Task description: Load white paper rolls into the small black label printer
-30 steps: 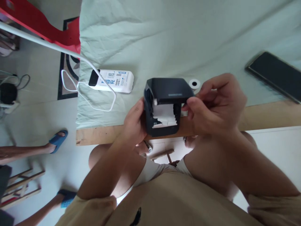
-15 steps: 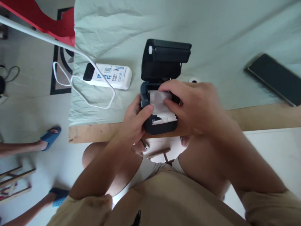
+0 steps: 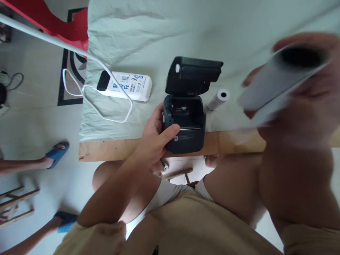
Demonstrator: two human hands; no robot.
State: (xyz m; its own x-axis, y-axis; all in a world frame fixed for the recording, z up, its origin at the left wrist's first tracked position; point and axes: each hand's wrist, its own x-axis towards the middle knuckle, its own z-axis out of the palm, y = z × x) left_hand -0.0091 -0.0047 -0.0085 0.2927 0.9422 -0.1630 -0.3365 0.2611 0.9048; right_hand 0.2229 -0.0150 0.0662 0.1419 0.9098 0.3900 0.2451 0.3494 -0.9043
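Observation:
My left hand (image 3: 156, 136) grips the left side of a small dark label printer (image 3: 186, 140), its thumb lying over the front edge. The printer's lid (image 3: 195, 72) stands open, and its paper bay is bare inside. Off to the right, my right hand (image 3: 305, 102) holds a white paper roll (image 3: 276, 78) with a dark core, raised close to the camera and smeared by motion. A smaller white paper roll (image 3: 219, 99) lies on the cloth just right of the printer.
A white power bank (image 3: 132, 86) with a white cable (image 3: 106, 76) lies left of the printer on the pale green cloth (image 3: 127, 32). The table's wooden edge (image 3: 108, 150) runs in front of me. Another person's slippered feet (image 3: 57, 152) are at the left, beside a red chair part (image 3: 58, 26).
My right hand has lifted the paper roll out of the printer and carried it right, toward the camera. The smaller roll is now uncovered; the phone is out of sight.

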